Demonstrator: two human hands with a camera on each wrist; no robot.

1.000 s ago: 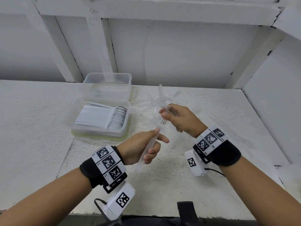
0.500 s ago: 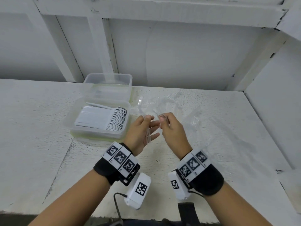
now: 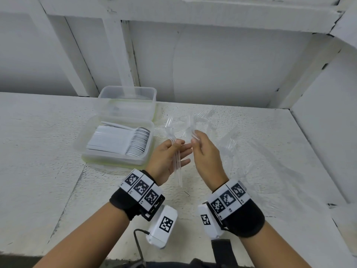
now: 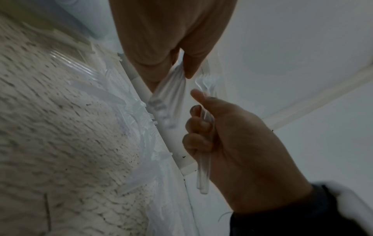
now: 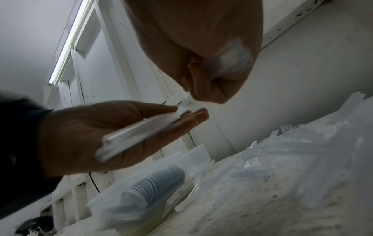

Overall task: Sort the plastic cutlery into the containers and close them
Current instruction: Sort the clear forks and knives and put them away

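From the head view, your left hand (image 3: 170, 159) gripped a bundle of clear forks (image 3: 176, 163) while white spoons filled the near container (image 3: 116, 146) – the far container (image 3: 127, 101) at the bench's back edge looked empty, both unlidded. Left wrist: fingers curled round the handles. Right wrist: your right hand (image 5: 203, 52) pinched more forks – many remained loose.

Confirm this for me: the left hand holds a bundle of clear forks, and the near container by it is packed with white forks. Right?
Not quite. The left hand does hold a bundle of clear forks, but the near container is packed with white spoons, not forks: the head view shows a row of rounded bowls.
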